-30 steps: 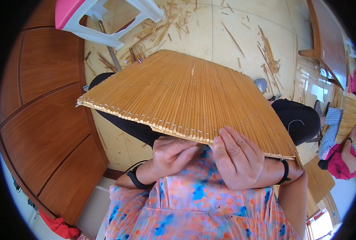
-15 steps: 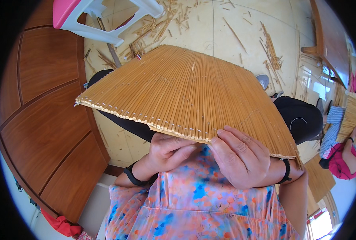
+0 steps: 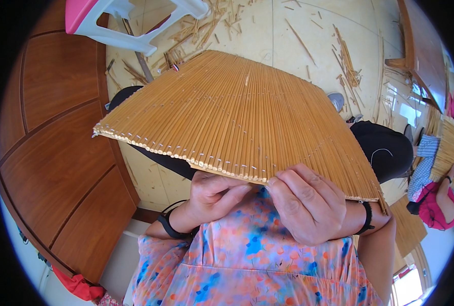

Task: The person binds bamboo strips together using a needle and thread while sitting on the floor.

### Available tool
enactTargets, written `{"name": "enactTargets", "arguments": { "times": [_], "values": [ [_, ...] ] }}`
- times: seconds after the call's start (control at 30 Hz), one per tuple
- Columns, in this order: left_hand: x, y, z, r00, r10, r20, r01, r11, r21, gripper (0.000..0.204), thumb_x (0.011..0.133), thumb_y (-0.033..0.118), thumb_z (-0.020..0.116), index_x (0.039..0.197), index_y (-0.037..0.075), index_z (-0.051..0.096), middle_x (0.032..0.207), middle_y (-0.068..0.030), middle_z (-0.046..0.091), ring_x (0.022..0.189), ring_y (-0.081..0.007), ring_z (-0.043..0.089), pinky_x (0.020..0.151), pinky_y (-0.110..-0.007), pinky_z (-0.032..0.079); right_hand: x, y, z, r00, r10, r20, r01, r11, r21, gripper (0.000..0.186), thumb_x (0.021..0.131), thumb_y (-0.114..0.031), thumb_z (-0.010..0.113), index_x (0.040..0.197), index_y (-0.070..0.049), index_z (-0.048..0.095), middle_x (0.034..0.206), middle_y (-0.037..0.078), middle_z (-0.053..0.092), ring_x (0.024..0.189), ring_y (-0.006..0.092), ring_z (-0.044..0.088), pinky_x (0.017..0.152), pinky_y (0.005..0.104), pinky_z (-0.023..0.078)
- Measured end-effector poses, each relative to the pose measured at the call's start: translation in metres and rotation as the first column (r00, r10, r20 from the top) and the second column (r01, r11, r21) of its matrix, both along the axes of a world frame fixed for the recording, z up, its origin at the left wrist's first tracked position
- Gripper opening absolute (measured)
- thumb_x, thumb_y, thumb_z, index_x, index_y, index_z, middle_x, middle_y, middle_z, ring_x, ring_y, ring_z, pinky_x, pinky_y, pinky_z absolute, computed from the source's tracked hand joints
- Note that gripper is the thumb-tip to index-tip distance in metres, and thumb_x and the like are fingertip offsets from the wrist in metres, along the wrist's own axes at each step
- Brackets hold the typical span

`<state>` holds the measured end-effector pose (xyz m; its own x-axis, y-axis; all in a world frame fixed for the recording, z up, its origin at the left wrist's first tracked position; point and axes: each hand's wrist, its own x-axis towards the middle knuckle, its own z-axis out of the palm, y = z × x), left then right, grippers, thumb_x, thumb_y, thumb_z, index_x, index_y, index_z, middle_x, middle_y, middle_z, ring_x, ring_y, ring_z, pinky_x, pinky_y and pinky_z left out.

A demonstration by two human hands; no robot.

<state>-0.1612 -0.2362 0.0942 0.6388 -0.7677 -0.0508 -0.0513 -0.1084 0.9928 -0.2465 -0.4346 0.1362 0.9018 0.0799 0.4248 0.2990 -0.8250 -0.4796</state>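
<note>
A mat of golden-brown straw stalks [image 3: 237,112] lies slanted across my lap, its stalks side by side and fixed with short white stitches along the near edge. Below that edge my left hand [image 3: 217,198] is closed, fingers curled under the mat and thumb bent, by a flat strip beneath the stalk ends. With thumb and fingertips my right hand [image 3: 308,204] pinches the near edge right of the middle. Whether a needle or thread is between those fingertips is hidden.
A pink and white plastic stool [image 3: 130,30] stands at the far left. Cut stalks [image 3: 346,61] litter the tiled floor. Brown wooden cabinet doors [image 3: 59,137] line the left. At the right edge another person in pink [image 3: 436,204] sits by a pale straw mat [image 3: 446,148].
The mat has shifted very slightly, its far edge rising a little in the picture. My right hand has moved slightly down, its fingers drawn closer together at the edge. My left hand barely moved.
</note>
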Motion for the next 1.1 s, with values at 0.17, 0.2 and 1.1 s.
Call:
{"name": "enactTargets", "arguments": {
  "times": [0.17,0.2,1.1],
  "values": [
    [-0.001,-0.004,0.001,1.0,0.027,-0.008,-0.027,1.0,0.005,0.014,0.079,-0.003,0.069,0.092,-0.001,0.072,0.088,-0.0117,0.072,0.081,-0.0231,0.07,0.074,-0.031,0.054,0.0,-0.002,0.002,1.0,0.021,-0.017,-0.021,1.0,-0.007,0.025,0.077,-0.013,0.064,0.093,0.006,0.068,0.088,0.017,0.066,0.073,0.0296,0.066,0.057,0.0326,0.056],
    [0.0,-0.006,0.002,1.0,0.026,-0.009,-0.026,1.0,0.003,0.014,0.079,-0.003,0.069,0.092,-0.001,0.072,0.088,-0.0117,0.072,0.081,-0.0231,0.07,0.074,-0.031,0.054,-0.001,-0.002,0.003,0.999,0.031,-0.023,-0.031,0.999,-0.008,0.025,0.078,-0.014,0.065,0.093,0.006,0.068,0.088,0.018,0.066,0.073,0.0296,0.066,0.057,0.0329,0.056],
    [0.016,-0.004,-0.004,0.982,-0.183,-0.04,0.179,0.979,-0.094,0.019,0.082,-0.001,0.061,0.1,-0.002,0.069,0.089,-0.0106,0.068,0.081,-0.0247,0.066,0.073,-0.032,0.051,0.001,-0.001,0.001,1.0,-0.023,-0.008,0.023,1.0,-0.008,0.024,0.077,-0.013,0.065,0.093,0.005,0.068,0.085,0.015,0.066,0.07,0.0273,0.067,0.055,0.0303,0.055]
  ]
}}
